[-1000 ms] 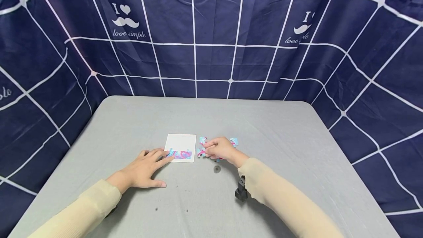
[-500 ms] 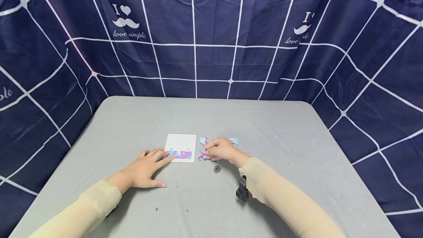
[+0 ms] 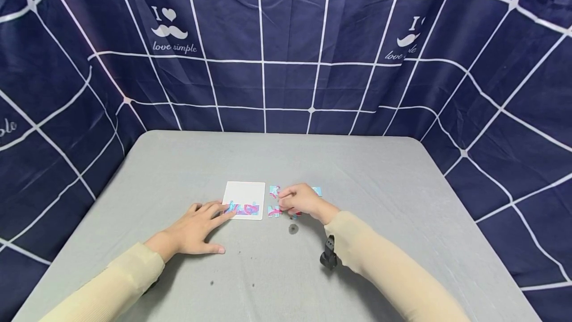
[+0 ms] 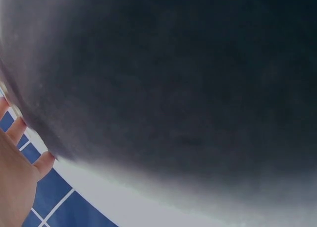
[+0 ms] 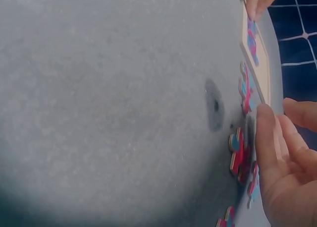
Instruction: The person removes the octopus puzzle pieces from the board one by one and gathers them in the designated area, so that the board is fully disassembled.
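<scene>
A square white puzzle board (image 3: 245, 191) lies flat on the table, with joined pink, purple and blue jigsaw pieces (image 3: 250, 209) along its near edge. My left hand (image 3: 194, 227) rests flat, fingers spread, its fingertips on the board's left corner and those pieces. Right of the board, my right hand (image 3: 301, 200) hovers over loose jigsaw pieces, partly hiding some. One loose piece (image 3: 273, 211) lies just by its fingertips, another (image 3: 274, 191) behind it. In the right wrist view, thumb and fingers of the right hand (image 5: 292, 177) are apart, and no piece shows between them.
Another jigsaw piece (image 3: 317, 191) pokes out beyond the right hand. The grey table (image 3: 201, 158) has a dark round stain (image 3: 293, 229) in front of the pieces. Dark blue curtains (image 3: 286, 83) with white lines enclose its back and sides.
The right hand has shifted slightly right and away from the loose piece near its fingertips, which now lies turned and more exposed. The left hand and board have stayed put.
</scene>
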Demonstrator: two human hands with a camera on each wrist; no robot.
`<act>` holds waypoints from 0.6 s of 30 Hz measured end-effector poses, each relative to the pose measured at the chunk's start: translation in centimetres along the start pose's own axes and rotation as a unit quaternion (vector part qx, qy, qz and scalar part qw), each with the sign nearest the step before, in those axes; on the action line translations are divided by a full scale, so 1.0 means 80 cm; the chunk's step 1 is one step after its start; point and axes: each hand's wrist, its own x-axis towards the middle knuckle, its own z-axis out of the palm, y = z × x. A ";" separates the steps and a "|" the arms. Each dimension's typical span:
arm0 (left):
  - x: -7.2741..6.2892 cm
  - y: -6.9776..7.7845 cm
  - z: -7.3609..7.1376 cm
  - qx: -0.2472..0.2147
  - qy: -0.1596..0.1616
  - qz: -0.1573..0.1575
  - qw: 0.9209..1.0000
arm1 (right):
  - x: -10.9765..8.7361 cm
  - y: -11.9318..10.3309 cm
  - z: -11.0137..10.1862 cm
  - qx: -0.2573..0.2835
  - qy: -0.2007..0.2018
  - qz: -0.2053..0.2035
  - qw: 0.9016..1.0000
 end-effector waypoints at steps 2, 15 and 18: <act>0.000 0.000 0.000 0.001 0.000 0.001 1.000 | 0.002 0.000 0.003 -0.002 0.004 -0.006 1.000; 0.001 0.000 0.001 0.000 -0.010 -0.003 1.000 | 0.010 -0.011 0.027 -0.024 -0.003 -0.064 0.998; 0.001 -0.001 0.001 0.001 -0.009 -0.003 1.000 | 0.013 -0.012 0.034 -0.028 -0.012 -0.076 0.997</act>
